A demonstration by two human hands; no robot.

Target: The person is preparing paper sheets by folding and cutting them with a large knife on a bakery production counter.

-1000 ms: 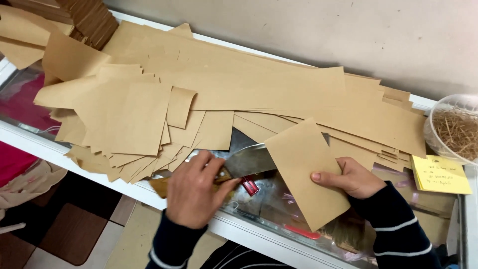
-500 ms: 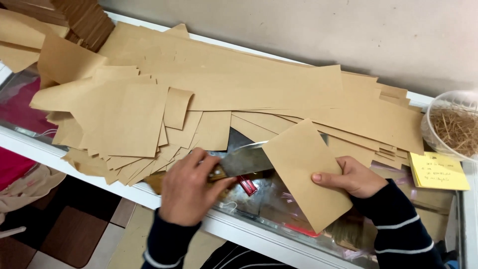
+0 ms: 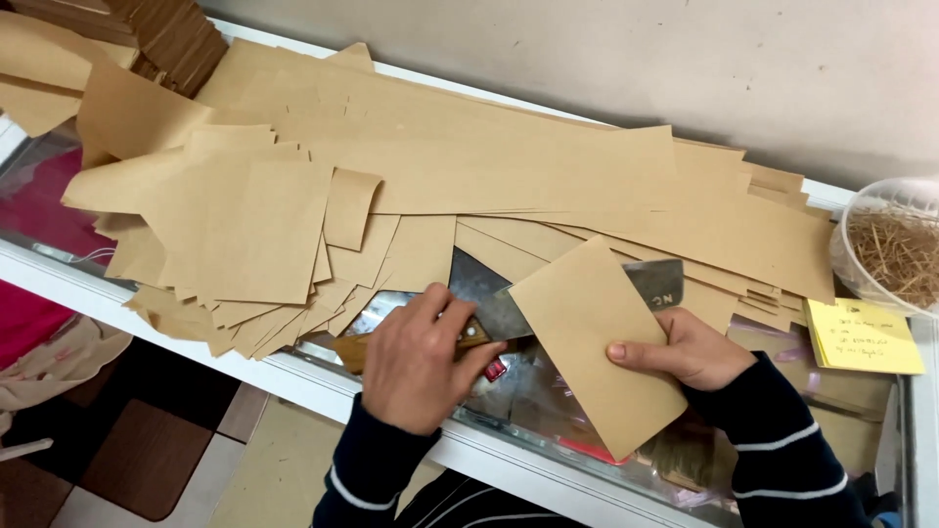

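On the near counter edge, the left hand [image 3: 419, 364] grips a broad knife [image 3: 509, 298] by its handle, while the right hand [image 3: 690, 349] pinches a folded brown sheet [image 3: 597, 342]. Cut pieces [image 3: 245, 244] are piled at left; long uncut sheets [image 3: 548, 176] remain behind.

The knife [image 3: 548, 293] blade is partly hidden under the brown paper [image 3: 597, 342] — its handle sits inside the left hand [image 3: 416, 357]. The bowl [image 3: 885, 244] is cut off at the right edge. The yellow note's [image 3: 863, 337] writing is too small to read.
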